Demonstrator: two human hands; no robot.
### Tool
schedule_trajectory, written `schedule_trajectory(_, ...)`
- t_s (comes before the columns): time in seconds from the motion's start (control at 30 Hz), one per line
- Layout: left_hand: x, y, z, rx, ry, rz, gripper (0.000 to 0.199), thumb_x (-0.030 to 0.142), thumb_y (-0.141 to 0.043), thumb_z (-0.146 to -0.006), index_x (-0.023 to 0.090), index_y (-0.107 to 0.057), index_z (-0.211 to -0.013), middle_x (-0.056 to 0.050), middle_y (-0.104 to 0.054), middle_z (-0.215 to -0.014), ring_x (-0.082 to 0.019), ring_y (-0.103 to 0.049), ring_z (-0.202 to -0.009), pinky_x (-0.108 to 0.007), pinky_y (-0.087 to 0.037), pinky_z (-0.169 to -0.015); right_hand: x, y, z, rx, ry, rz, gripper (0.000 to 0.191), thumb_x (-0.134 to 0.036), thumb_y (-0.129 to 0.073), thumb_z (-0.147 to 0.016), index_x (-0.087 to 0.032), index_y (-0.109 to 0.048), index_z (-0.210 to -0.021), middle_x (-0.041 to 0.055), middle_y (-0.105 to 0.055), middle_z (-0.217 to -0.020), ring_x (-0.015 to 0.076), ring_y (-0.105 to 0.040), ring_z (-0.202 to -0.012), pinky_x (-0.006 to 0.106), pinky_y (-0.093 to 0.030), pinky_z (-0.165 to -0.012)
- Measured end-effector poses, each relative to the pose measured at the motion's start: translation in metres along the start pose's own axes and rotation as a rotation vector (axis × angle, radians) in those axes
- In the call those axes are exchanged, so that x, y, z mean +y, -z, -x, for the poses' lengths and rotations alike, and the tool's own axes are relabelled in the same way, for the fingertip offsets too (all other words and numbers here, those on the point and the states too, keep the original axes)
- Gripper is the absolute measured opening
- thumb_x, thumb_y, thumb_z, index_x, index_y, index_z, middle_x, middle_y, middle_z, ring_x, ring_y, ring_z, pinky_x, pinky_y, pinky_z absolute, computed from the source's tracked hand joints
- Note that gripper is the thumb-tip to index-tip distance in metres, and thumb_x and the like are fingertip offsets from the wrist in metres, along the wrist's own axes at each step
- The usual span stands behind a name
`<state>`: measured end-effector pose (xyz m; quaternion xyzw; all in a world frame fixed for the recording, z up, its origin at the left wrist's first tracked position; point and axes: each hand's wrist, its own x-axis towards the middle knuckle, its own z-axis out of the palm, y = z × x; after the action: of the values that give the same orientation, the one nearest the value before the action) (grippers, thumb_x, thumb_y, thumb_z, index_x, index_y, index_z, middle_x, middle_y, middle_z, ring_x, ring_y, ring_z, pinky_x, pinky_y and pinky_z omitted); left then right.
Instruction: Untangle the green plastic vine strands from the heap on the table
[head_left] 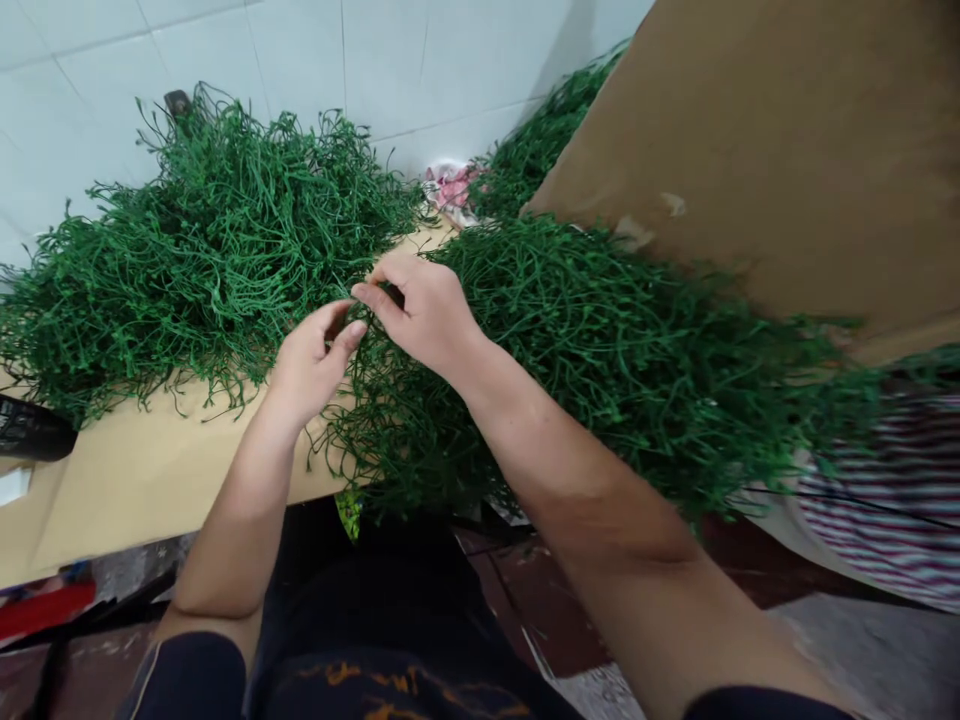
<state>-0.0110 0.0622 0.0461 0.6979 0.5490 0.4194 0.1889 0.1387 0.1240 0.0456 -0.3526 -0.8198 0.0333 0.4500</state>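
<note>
Two bushy heaps of thin, curly green plant stems, plastic-looking, lie on a cardboard sheet (150,460): a left heap (225,240) and a right heap (600,340). Between them, my left hand (311,360) and my right hand (424,305) meet with their fingertips almost touching. Both are closed in a pinch, thumb against fingers. A thin green stem (363,345) shows at the fingertips, largely hidden by the fingers and blending into the heap behind. My right forearm passes over the right heap.
A large brown cardboard panel (750,160) leans at the right, before a white tiled wall (300,60). Pink-and-white cloth (454,188) lies at the back. A black container (34,428) stands at the left edge; striped fabric (892,490) is at the right.
</note>
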Motion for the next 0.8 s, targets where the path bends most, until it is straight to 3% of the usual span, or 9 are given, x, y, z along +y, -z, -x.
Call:
schedule_trajectory(0.1, -0.001, -0.012, -0.004, -0.018, 0.015, -0.052, 0.029, 0.030, -0.039, -0.089, 0.016, -0.058, -0.072, 0.001, -0.048, -0.059, -0.012, -0.046, -0.060, -0.025, -0.036, -0.060, 0.002, -0.003, 0.000, 0.020, -0.012, 0.022, 0.042, -0.052, -0.035, -0.090, -0.018, -0.049, -0.070, 0.0015, -0.049, -0.065, 0.0127, -0.045, -0.065, 0.027, -0.032, -0.063)
schedule_trajectory(0.23, 0.000, -0.013, 0.000, 0.043, -0.016, -0.090, 0.030, 0.025, -0.039, -0.088, 0.018, -0.045, -0.059, 0.003, -0.038, -0.053, -0.011, -0.039, -0.055, -0.026, -0.030, -0.058, 0.008, -0.009, -0.006, 0.014, -0.113, -0.009, 0.041, -0.053, -0.044, -0.087, -0.018, -0.045, -0.064, -0.0006, -0.043, -0.060, 0.0111, -0.040, -0.061, 0.027, -0.029, -0.061)
schedule_trajectory(0.43, 0.000, -0.012, 0.004, 0.160, 0.013, 0.087, 0.038, 0.037, -0.039, -0.090, 0.018, -0.040, -0.057, 0.002, -0.036, -0.054, -0.010, -0.034, -0.054, -0.025, -0.028, -0.055, 0.008, -0.022, -0.030, -0.034, -0.213, -0.237, 0.044, -0.054, -0.048, -0.084, -0.018, -0.042, -0.061, -0.0031, -0.034, -0.056, 0.0082, -0.034, -0.058, 0.025, -0.027, -0.057)
schedule_trajectory(0.6, -0.010, -0.006, 0.015, 0.153, 0.060, 0.249, 0.041, 0.047, -0.041, -0.087, 0.018, -0.044, -0.059, 0.003, -0.038, -0.055, -0.009, -0.033, -0.052, -0.024, -0.029, -0.053, 0.016, -0.016, -0.035, -0.097, -0.222, -0.362, 0.045, -0.055, -0.055, -0.079, -0.018, -0.041, -0.058, -0.0041, -0.030, -0.054, 0.0066, -0.029, -0.056, 0.025, -0.027, -0.053)
schedule_trajectory(0.7, -0.008, -0.005, 0.016, 0.127, 0.017, 0.241, 0.042, 0.047, -0.041, -0.087, 0.018, -0.044, -0.058, 0.003, -0.040, -0.055, -0.009, -0.034, -0.052, -0.024, -0.031, -0.054, 0.018, -0.013, -0.035, -0.128, -0.204, -0.414, 0.047, -0.058, -0.057, -0.075, -0.018, -0.041, -0.058, -0.0046, -0.027, -0.054, 0.0062, -0.028, -0.055, 0.024, -0.026, -0.052)
schedule_trajectory(0.8, 0.004, -0.005, 0.018, 0.098, -0.087, 0.134, 0.041, 0.043, -0.039, -0.089, 0.018, -0.044, -0.057, 0.002, -0.042, -0.054, -0.009, -0.037, -0.052, -0.025, -0.032, -0.056, 0.022, -0.011, -0.042, -0.078, -0.234, -0.394, 0.046, -0.056, -0.055, -0.078, -0.018, -0.040, -0.058, -0.0042, -0.027, -0.055, 0.0065, -0.030, -0.056, 0.023, -0.028, -0.052)
